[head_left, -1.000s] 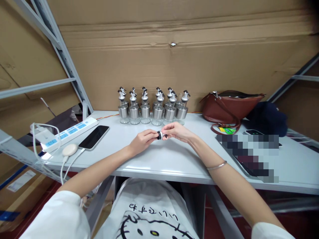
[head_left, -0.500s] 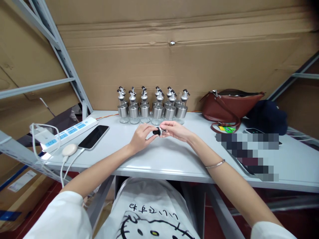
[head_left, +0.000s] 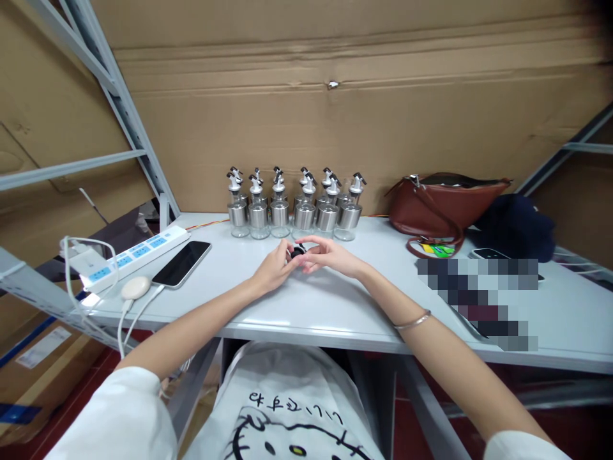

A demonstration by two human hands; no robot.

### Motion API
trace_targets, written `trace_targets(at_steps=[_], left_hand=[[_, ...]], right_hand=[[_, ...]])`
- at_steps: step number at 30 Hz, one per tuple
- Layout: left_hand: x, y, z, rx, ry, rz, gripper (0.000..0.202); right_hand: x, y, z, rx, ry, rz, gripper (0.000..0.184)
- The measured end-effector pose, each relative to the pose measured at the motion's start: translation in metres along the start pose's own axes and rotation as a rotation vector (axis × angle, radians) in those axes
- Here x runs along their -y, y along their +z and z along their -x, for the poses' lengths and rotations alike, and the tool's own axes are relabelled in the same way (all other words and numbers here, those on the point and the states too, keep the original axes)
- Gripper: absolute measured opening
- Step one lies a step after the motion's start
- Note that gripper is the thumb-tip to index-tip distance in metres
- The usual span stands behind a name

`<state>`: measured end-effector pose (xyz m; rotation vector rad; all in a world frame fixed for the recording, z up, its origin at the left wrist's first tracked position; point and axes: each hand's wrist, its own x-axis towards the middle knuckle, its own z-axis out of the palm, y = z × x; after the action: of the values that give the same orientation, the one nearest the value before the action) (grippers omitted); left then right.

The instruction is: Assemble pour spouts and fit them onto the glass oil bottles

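My left hand (head_left: 274,269) and my right hand (head_left: 329,255) meet over the middle of the grey table (head_left: 335,306). Both pinch a small black and silver cap (head_left: 297,252) between their fingertips, just above the tabletop. Right behind them stands a cluster of several glass and steel dispenser bottles (head_left: 294,207) with spout tops, in two rows against the cardboard wall.
A black phone (head_left: 182,264), a white power strip (head_left: 129,255) and a round white charger (head_left: 135,287) lie at the left. A brown bag (head_left: 440,204), a dark cloth (head_left: 514,227) and a blurred-out flat object (head_left: 479,294) sit at the right. Shelf posts frame both sides.
Both hands have moved slightly left and away from me with the cap, closer to the bottles, and the fingers have turned round it.
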<state>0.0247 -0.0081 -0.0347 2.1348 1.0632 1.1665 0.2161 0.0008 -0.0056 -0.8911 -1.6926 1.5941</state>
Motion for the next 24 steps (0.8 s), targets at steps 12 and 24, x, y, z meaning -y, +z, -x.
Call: trace_targets(at_steps=[12,24], left_hand=[[-0.0017,-0.0008,-0.0022,0.026,-0.039,0.209,0.020],[0.0011,0.0027,-0.0017,0.019,-0.016,0.194,0.020]], right_hand=[[-0.0021,-0.0011,-0.0029,-0.039,-0.053,-0.001,0.035],[-0.0057,0.0019,-0.0050,0.003,-0.063,0.033,0.035]])
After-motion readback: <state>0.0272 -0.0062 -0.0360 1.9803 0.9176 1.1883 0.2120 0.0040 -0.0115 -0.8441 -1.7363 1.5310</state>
